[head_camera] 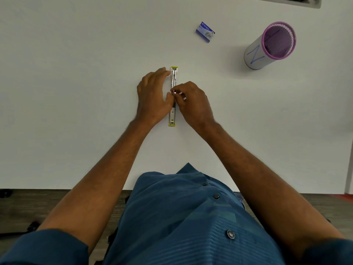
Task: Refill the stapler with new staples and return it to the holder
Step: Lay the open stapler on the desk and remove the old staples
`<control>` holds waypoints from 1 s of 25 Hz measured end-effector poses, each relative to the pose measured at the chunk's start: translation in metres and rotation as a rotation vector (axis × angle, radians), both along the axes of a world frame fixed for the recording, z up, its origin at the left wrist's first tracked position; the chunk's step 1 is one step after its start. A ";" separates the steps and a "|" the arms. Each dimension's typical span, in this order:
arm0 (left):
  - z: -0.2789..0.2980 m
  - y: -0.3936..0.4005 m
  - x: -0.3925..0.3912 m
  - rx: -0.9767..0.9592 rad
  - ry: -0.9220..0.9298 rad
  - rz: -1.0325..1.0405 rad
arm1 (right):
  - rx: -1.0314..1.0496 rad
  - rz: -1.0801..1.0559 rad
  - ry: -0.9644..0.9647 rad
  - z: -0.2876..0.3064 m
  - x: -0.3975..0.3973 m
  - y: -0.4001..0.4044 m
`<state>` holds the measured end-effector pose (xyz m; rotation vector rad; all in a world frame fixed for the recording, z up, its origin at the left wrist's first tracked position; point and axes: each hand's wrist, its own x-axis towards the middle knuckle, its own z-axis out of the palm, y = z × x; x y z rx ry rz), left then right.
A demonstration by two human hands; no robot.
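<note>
Now both hands work the opened stapler (pixel 173 77) – left hand (pixel 152 96) flat beside it, right hand (pixel 193 104) pinching staples (pixel 178 94)

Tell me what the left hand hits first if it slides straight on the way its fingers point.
Probably nothing: the left hand points up past the far end of the opened stapler, and beyond that the table looks bare to the picture's edge.

The stapler (pixel 173 96) lies opened out flat on the worktop (pixel 76 73), lengthwise away from the person, between the left hand (pixel 152 96) on its left side and the right hand (pixel 193 102) on its right. Farther back and to the right lies the staple box (pixel 205 32). Right of the box, well apart from the stapler, stands the holder (pixel 270 45).
</note>
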<state>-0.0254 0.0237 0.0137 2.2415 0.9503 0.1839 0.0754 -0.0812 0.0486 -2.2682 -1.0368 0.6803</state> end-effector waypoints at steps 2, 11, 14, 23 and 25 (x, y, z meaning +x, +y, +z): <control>-0.008 0.000 -0.010 0.054 0.018 -0.116 | 0.008 0.008 0.009 -0.001 0.001 0.000; -0.024 -0.006 -0.013 0.255 0.119 -0.202 | 0.092 0.053 -0.058 -0.002 0.000 0.002; -0.024 -0.007 -0.013 0.263 0.126 -0.210 | 0.090 0.039 -0.056 -0.001 0.001 0.005; -0.020 -0.005 -0.013 0.254 0.102 -0.210 | 0.102 0.031 -0.019 0.000 0.005 0.001; -0.019 -0.005 -0.014 0.258 0.089 -0.210 | 0.117 0.030 -0.010 0.001 0.007 -0.001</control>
